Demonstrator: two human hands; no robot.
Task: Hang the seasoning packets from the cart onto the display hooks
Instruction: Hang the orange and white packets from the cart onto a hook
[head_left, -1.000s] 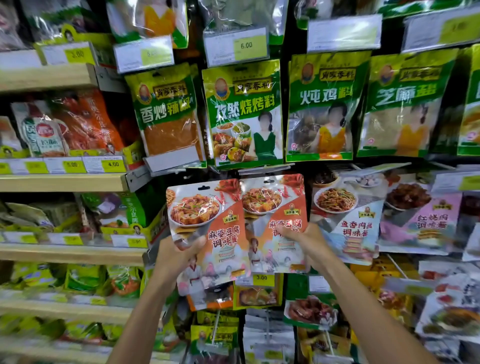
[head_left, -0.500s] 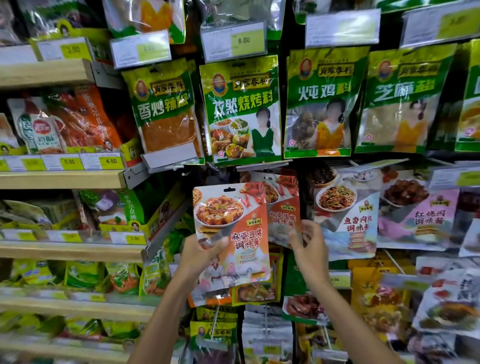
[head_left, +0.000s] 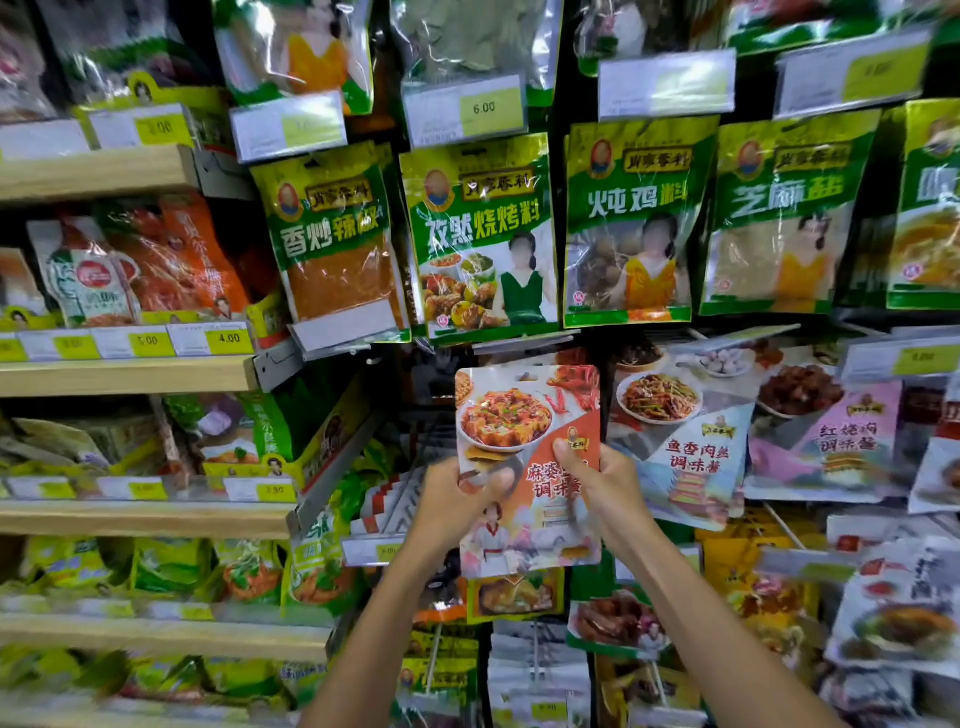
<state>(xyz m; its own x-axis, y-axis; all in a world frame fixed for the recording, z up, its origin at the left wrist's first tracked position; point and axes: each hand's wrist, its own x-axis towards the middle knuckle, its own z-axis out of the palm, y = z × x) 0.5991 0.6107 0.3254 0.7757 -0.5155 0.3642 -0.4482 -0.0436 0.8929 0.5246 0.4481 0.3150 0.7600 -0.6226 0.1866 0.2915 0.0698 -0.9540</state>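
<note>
Both hands held the glossy orange-and-white plastic seasoning packet w/ a tofu-dish photo, upright, just below frame centre. The left hand clasped its lower-left edge, thumb across the front; the right hand pinched the right edge, thumb on the front by the logo. The packet's top lay over a dark gap in the display; whether it sat on a hook could not be told, since the packet itself hid that spot.

At 12 o'clock of it hung a green-topped plastic bag w/ a barbecue photo; at 11, a green bag of orange-red powder; at 1, a green bag w/ a figure in a yellow dress; higher at 12, a white-and-yellow price tag reading 6.00. At 3, just beside the right hand, hung a white-and-blue packet w/ a shredded-stir-fry plate; further at 3, a pink packet w/ braised meat. At 9 ran pale wooden shelves w/ yellow tags. At 8, near the left hand, was a row of packets seen edge-on; at 6, a yellow-green packet, its top covered by the held one.
</note>
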